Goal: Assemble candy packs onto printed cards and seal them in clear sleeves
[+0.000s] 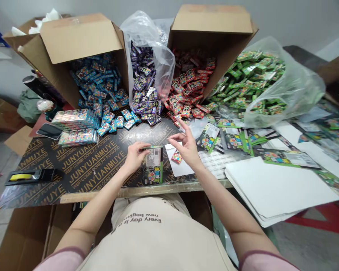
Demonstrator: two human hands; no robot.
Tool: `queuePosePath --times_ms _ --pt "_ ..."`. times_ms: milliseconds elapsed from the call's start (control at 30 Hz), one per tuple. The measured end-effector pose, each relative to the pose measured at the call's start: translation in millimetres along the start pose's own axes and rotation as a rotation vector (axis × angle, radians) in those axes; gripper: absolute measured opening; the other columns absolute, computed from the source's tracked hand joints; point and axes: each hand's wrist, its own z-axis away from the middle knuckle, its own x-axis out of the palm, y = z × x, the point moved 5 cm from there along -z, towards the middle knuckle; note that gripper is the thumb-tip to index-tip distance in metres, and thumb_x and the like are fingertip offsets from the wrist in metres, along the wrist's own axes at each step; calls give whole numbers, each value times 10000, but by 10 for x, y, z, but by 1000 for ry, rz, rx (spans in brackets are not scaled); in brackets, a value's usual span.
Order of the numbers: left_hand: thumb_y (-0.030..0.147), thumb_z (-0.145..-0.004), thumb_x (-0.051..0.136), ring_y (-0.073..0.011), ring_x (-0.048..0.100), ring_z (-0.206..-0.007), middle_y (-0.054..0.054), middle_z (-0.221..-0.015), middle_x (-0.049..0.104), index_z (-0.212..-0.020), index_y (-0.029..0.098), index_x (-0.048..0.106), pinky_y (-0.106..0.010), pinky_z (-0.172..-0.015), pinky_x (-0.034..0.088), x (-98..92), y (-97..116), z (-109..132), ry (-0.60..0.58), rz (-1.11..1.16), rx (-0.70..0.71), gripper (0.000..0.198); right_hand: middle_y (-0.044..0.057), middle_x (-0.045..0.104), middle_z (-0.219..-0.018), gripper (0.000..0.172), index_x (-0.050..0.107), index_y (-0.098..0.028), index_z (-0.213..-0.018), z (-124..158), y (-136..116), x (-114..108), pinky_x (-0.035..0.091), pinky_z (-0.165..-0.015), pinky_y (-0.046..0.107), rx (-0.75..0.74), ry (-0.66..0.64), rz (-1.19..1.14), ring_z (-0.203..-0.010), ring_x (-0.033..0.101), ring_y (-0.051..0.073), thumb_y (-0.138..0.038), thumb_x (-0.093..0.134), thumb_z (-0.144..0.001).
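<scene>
My left hand [135, 154] is closed on the top edge of a small dark box with a green side [153, 165], which stands on the plywood table [81, 169] near its front edge. My right hand [185, 145] hovers just right of the box, thumb and forefinger pinched at about the box's top, the other fingers raised. What the pinch holds is too small to name. A red packet [176, 157] lies on a white sheet [180, 167] under my right hand.
At the back stand a carton of blue packets [101, 81], a bag of purple packets [145, 86], a carton of red packets [189, 82] and a bag of green packets [254, 79]. Flat green boxes [237, 139] and white sheets [277, 188] lie right. A tape dispenser [31, 175] sits left.
</scene>
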Motion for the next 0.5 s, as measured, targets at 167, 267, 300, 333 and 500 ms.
queuePosePath --times_ms 167,267,300,333,500 --pt "213 -804 636 -180 650 -822 -57 -859 706 -816 197 692 -307 -759 512 -8 249 143 2 15 120 59 -7 662 -768 798 272 -285 -1448 -7 -153 108 472 -910 431 18 -151 -76 -811 644 200 -423 694 -784" --pt "195 -814 614 -177 649 -825 -56 -856 695 -789 196 673 -312 -768 507 -24 276 199 1 3 168 65 -17 650 -738 806 268 -289 -1451 39 -194 191 481 -886 425 38 -205 -103 -788 642 194 -411 698 -781" --pt "185 -813 609 -176 646 -822 -55 -850 689 -788 195 667 -312 -766 506 -25 278 209 -5 0 177 65 -20 645 -730 802 268 -291 -1451 53 -202 218 485 -873 420 48 -213 -111 -780 640 191 -405 696 -783" --pt "174 -811 605 -174 643 -818 -54 -842 683 -791 193 662 -310 -761 505 -24 277 214 -9 -4 182 63 -23 638 -722 802 265 -293 -1452 65 -209 245 489 -859 414 55 -219 -119 -768 638 189 -397 695 -783" --pt "162 -774 616 -171 630 -788 -52 -814 666 -791 185 640 -299 -722 507 -26 279 216 14 7 157 37 -40 608 -688 778 296 -278 -1432 113 -236 381 491 -835 393 45 -254 -135 -710 627 174 -362 704 -775"
